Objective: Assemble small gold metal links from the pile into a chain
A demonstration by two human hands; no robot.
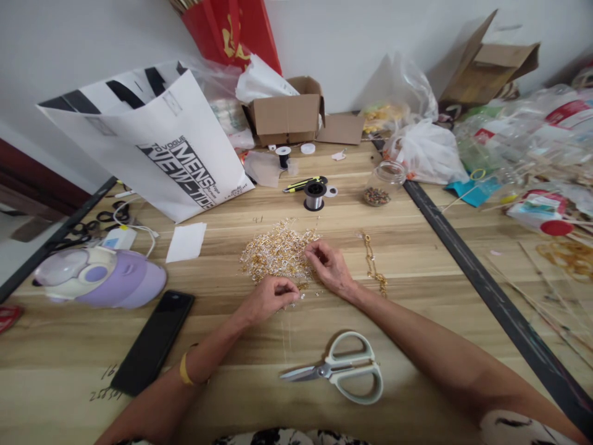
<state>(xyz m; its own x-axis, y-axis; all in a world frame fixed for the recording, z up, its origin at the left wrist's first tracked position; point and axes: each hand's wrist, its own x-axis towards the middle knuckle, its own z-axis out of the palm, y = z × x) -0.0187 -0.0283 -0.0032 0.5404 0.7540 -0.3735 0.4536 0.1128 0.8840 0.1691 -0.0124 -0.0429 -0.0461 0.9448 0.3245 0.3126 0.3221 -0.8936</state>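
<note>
A heap of tiny gold and clear beads or findings [273, 250] lies on the wooden table before me. My left hand [271, 300] rests at its near edge, thumb and fingertips pinched together beside a few loose bits. Thin, faint strands seem to trail below those fingertips. At the heap's right side, my right hand [330, 266] has its fingers curled and closed at the tips; what they hold, if anything, is too small to name. Nearer to me lie scissors with pale handles [340, 369], their blades nearly closed. A gold chain-like strand [369, 259] lies right of my right hand.
Behind the heap are a wire spool [314, 196], a yellow-black utility knife [299, 184] and a jar of beads [380, 188]. At left are a phone [155, 340], a purple device [123, 278] and a white bag [162, 148]. Plastic bottles [532, 123] crowd the right.
</note>
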